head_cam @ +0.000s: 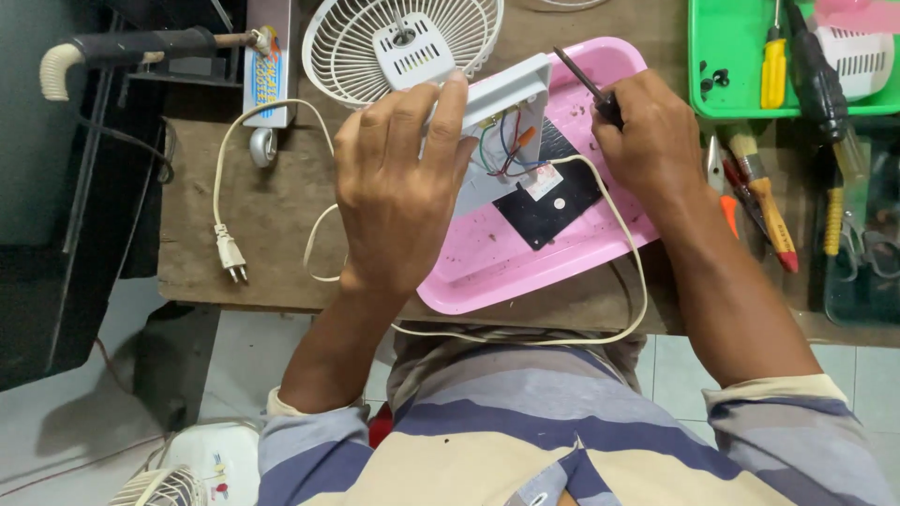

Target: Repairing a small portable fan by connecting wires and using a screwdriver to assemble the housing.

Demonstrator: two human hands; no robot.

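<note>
Head view: left hand (398, 187) clamped on white fan base (502, 98) over pink tray (562, 248). Right hand (652, 141) grips dark screwdriver (586, 84). Small white square label (542, 181) sits below the wires, and a blue-white carton (267, 70) lies upper left on the worktop (272, 215).

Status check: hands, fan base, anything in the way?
Left hand grips open fan base. Right hand holds screwdriver at it. Cord loops across pink tray.

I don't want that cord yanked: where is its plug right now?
In the head view, the two-pin plug lies on the wooden table at the left, apart from the left hand and the pink tray.
</note>
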